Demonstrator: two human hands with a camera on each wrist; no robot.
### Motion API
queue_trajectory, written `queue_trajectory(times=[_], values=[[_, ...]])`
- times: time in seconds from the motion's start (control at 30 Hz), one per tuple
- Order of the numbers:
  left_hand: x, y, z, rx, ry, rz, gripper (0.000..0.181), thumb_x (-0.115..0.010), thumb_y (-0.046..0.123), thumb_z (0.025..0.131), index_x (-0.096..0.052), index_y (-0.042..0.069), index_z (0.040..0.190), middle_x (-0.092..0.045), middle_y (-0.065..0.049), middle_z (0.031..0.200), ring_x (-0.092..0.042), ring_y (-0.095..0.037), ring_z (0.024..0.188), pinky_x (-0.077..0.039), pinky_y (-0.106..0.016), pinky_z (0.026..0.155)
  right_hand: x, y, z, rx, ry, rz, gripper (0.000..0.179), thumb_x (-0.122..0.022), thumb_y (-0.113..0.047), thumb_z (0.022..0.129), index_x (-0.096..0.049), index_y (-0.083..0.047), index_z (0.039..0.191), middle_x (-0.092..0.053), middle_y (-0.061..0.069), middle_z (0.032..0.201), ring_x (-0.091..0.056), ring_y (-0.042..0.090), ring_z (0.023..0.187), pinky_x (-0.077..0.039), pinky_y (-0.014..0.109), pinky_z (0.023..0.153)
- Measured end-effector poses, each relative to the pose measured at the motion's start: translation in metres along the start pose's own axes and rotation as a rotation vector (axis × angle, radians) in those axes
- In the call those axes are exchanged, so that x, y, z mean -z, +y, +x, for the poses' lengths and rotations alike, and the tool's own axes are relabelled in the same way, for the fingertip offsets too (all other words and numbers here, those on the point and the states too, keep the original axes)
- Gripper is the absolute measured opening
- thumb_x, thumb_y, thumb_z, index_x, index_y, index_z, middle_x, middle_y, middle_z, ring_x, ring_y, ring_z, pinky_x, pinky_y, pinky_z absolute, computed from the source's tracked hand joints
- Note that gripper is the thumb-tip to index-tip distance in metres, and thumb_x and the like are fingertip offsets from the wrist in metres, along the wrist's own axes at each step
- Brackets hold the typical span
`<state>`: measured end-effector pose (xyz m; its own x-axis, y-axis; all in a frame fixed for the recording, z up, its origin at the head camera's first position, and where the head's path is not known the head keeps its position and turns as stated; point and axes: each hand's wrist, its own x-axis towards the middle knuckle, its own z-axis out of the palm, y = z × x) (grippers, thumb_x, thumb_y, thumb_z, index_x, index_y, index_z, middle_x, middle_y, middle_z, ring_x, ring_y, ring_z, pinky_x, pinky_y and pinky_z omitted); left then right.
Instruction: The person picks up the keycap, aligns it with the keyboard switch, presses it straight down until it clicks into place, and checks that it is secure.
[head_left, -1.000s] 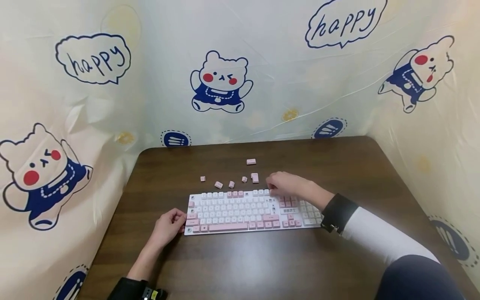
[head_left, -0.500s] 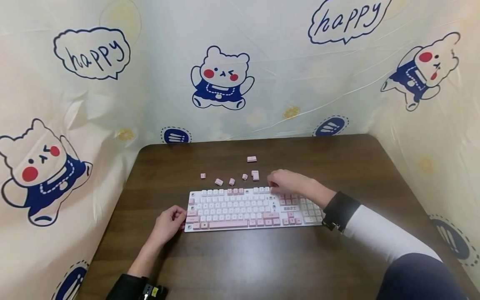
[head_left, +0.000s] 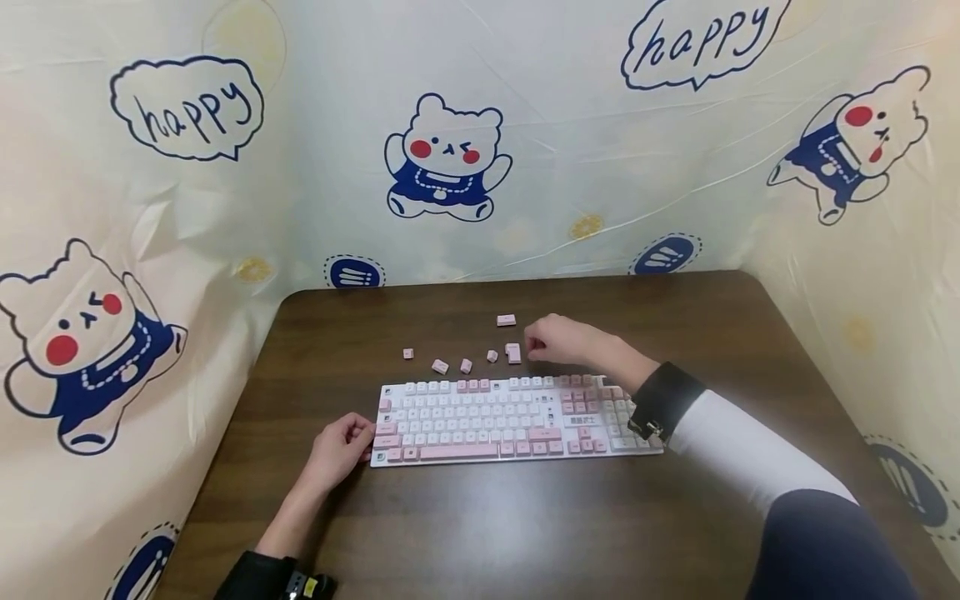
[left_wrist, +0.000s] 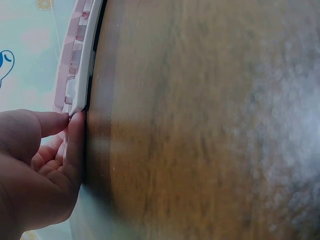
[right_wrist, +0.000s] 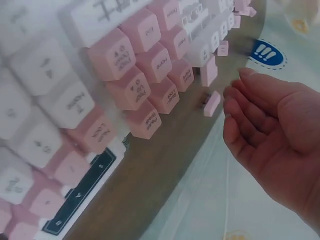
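Note:
A white and pink keyboard (head_left: 480, 452) lies on the dark wooden table, with a few bare switch spots among its keycaps. At its left end, my left hand (head_left: 340, 446) pinches the front corner between thumb and fingers, as the left wrist view shows up close. Beyond the keyboard's back edge hovers my right hand (head_left: 564, 340), loosely bent and holding nothing. Just left of its fingertips lies a larger pink keycap (head_left: 513, 354). A long pink keycap (head_left: 506, 320) sits farther back. In the right wrist view, pink navigation keycaps (right_wrist: 160, 62) stand seated on the board.
Several small loose pink keycaps, among them a tilted keycap (head_left: 440, 367) and a far-left keycap (head_left: 408, 354), are scattered behind the keyboard. A printed curtain (head_left: 570, 167) encloses the table's (head_left: 480, 533) back and sides.
My right hand has lifted from the keyboard's back row and moved away, toward the loose keycaps, uncovering pink keycaps at the upper right. My left hand stays at the corner.

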<state>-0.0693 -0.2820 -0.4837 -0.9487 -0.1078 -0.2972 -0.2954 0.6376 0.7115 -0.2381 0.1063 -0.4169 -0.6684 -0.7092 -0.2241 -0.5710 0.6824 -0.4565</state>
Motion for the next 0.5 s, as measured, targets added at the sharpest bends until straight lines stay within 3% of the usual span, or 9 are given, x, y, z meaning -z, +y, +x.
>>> queue_trajectory(times=[0.2, 0.4, 0.5], values=[[-0.001, -0.003, 0.000, 0.007, 0.008, -0.012, 0.015, -0.063, 0.012, 0.103, -0.067, -0.002, 0.107, -0.062, -0.005, 0.080, -0.061, -0.015, 0.068, -0.051, -0.023, 0.060, -0.007, -0.001, 0.021, -0.029, 0.006, -0.064, 0.013, -0.072, -0.015, 0.099, -0.070, -0.004, 0.106, -0.067, 0.005, 0.090, -0.059, 0.019, 0.082, -0.052, 0.033, 0.076], [-0.001, -0.002, 0.000, 0.003, 0.004, -0.026, 0.015, -0.064, 0.012, 0.102, -0.067, -0.002, 0.107, -0.062, -0.005, 0.080, -0.061, -0.015, 0.068, -0.052, -0.022, 0.060, -0.019, -0.004, 0.035, -0.130, -0.038, -0.107, 0.038, -0.072, -0.022, 0.100, -0.063, -0.001, 0.130, -0.064, 0.013, 0.114, -0.059, 0.024, 0.100, -0.054, 0.040, 0.089], [0.000, -0.002, 0.001, 0.002, 0.002, -0.027, 0.015, -0.064, 0.012, 0.103, -0.067, -0.002, 0.107, -0.062, -0.006, 0.080, -0.061, -0.016, 0.068, -0.052, -0.022, 0.060, -0.023, -0.006, 0.041, -0.179, -0.038, -0.097, 0.044, -0.073, -0.023, 0.099, -0.061, 0.000, 0.134, -0.064, 0.016, 0.121, -0.059, 0.026, 0.105, -0.053, 0.043, 0.095]])
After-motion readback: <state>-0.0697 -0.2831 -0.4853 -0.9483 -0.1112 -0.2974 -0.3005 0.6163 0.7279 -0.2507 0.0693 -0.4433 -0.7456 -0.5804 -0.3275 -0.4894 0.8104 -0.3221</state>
